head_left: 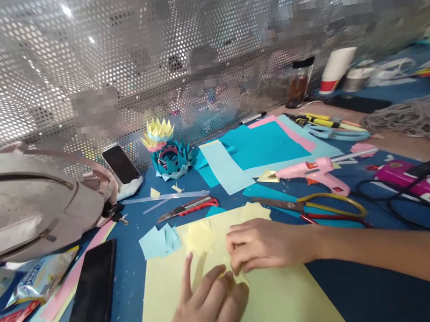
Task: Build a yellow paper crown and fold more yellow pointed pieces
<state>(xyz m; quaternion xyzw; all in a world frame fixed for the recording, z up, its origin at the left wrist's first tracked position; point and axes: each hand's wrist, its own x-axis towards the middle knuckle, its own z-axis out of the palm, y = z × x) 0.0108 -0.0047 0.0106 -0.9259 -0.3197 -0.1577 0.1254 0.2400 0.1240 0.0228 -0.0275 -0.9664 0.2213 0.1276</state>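
A large yellow paper sheet [290,301] lies in front of me, under both hands. My right hand [261,245] is closed, its fingertips pinching a small yellow paper piece [240,275] above the sheet. From the near side, my left hand [209,314] meets the same piece with curled fingers, one finger pointing up and away. The hands hide most of that piece. Small yellow paper pieces [199,237] lie at the sheet's far edge, beside a pile of light blue paper pieces [158,242]. More yellow pieces [255,211] sit behind my right hand.
Scissors [328,208], a pink glue gun [314,168] and a red utility knife [189,207] lie beyond the sheet. Farther back stand a folded-paper flower [172,159] and blue paper sheets [269,144]. Phones [92,297], a backpack [21,202] and a magenta power strip [418,186] flank the workspace.
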